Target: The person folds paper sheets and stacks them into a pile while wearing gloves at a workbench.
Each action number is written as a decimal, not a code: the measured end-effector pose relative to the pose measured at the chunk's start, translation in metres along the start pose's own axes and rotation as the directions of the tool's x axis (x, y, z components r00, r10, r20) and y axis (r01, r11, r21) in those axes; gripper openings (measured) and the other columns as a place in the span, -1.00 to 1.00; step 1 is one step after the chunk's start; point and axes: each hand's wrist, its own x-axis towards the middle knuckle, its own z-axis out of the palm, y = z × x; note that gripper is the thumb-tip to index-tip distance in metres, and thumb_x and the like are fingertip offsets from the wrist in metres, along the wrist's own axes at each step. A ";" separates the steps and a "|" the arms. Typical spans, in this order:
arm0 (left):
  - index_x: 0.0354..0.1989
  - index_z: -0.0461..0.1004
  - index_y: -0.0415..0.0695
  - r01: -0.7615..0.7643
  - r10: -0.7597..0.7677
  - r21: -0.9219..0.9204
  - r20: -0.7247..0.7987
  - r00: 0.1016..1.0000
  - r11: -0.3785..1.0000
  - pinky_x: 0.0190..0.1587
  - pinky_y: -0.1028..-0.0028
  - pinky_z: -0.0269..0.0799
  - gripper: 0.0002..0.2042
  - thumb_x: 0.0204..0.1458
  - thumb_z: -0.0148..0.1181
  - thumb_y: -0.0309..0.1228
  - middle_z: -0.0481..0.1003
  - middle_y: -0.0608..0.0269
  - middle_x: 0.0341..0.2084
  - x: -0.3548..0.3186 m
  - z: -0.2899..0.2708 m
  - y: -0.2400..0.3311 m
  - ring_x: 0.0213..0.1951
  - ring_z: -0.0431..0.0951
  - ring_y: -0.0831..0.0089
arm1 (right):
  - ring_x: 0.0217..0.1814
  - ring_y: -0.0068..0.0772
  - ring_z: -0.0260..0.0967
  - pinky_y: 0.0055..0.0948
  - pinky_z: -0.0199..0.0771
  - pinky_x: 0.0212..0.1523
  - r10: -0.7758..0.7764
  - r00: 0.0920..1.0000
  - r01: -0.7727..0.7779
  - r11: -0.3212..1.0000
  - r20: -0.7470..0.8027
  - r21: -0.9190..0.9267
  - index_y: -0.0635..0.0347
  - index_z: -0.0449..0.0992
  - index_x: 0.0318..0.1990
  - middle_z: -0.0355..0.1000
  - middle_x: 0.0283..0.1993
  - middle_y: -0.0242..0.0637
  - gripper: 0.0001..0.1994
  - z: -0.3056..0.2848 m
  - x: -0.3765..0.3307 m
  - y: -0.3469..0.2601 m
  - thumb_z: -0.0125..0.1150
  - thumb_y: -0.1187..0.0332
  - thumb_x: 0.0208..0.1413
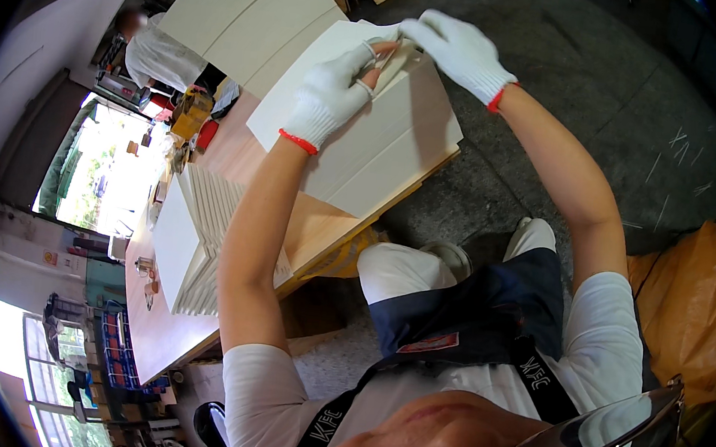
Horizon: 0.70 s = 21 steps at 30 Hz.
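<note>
My left hand (pixel 329 91), in a white knit glove with a red cuff and bare thumb and fingertip, lies on a white panel (pixel 279 111). Its finger and thumb bend round the panel's edge near the far end of a white stack (pixel 382 153). My right hand (pixel 459 50), gloved the same way, reaches that corner from the right. Its fingers are pressed together; what they pinch, if anything, is hidden. Between the hands, pale layers stick up loosely at the corner.
The wooden table (pixel 321 207) also bears a stack of thin white V-shaped pieces (pixel 201 243). Large white boards (pixel 261 20) stand beyond it. A co-worker (pixel 160 58) is at the far left near a yellow box (pixel 190 113). Orange sheeting (pixel 692 294) lies at right.
</note>
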 end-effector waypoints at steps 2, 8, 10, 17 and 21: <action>0.22 0.35 0.07 0.013 -0.013 0.036 0.005 1.000 0.999 -0.12 0.35 0.45 -0.57 0.14 0.10 -0.36 0.55 0.11 -0.30 -0.003 -0.004 0.014 -0.26 0.58 0.29 | -0.43 -0.42 0.42 -0.41 0.42 -0.36 0.114 0.993 -0.117 0.961 0.026 0.252 0.21 0.49 -0.15 0.48 -0.39 -0.25 -0.40 -0.023 0.002 -0.006 -0.05 -0.24 0.18; 0.21 0.32 0.05 -0.228 0.290 0.225 -0.301 0.908 0.947 -0.12 0.25 0.45 -0.58 0.14 0.10 -0.32 0.54 0.08 -0.32 -0.002 0.013 -0.028 -0.25 0.58 0.14 | -0.54 -0.70 0.30 -0.76 0.30 -0.65 0.156 0.765 -0.609 0.489 0.625 0.625 0.20 0.44 0.05 0.44 -0.30 -0.29 -0.48 -0.008 -0.002 -0.059 0.01 -0.10 0.26; 0.19 0.34 0.03 -0.280 0.371 0.264 -0.420 0.828 0.923 -0.05 0.25 0.43 -0.58 0.11 0.12 -0.32 0.52 0.04 -0.22 -0.010 0.024 0.000 -0.15 0.55 0.08 | -0.51 -0.70 0.30 -0.74 0.27 -0.62 0.110 0.777 -0.593 0.459 0.619 0.662 0.15 0.45 -0.04 0.44 -0.31 -0.31 -0.63 0.009 0.010 -0.026 0.08 0.04 0.26; 0.31 0.12 -0.17 0.072 -0.238 -0.985 0.033 0.971 0.156 0.13 0.10 0.42 -0.42 0.25 -0.07 -0.05 0.33 -0.02 0.20 -0.143 0.099 0.001 0.12 0.45 0.05 | -0.57 -0.73 0.26 -0.80 0.20 -0.74 0.217 0.776 -0.628 0.360 0.593 0.690 0.24 0.37 0.00 0.45 -0.34 -0.24 -0.76 -0.016 -0.013 -0.032 0.03 0.32 0.27; 0.32 0.07 -0.21 -0.171 -0.324 -0.824 0.016 0.946 -0.540 0.12 0.03 0.42 -0.23 0.23 -0.42 0.25 0.27 -0.12 0.24 -0.178 0.081 -0.041 0.15 0.42 -0.04 | -0.66 -0.82 0.17 -0.82 0.09 -0.79 0.175 0.797 -0.593 0.407 0.578 0.695 0.17 0.37 0.12 0.38 -0.41 -0.41 -0.69 -0.055 -0.046 -0.017 0.04 0.27 0.29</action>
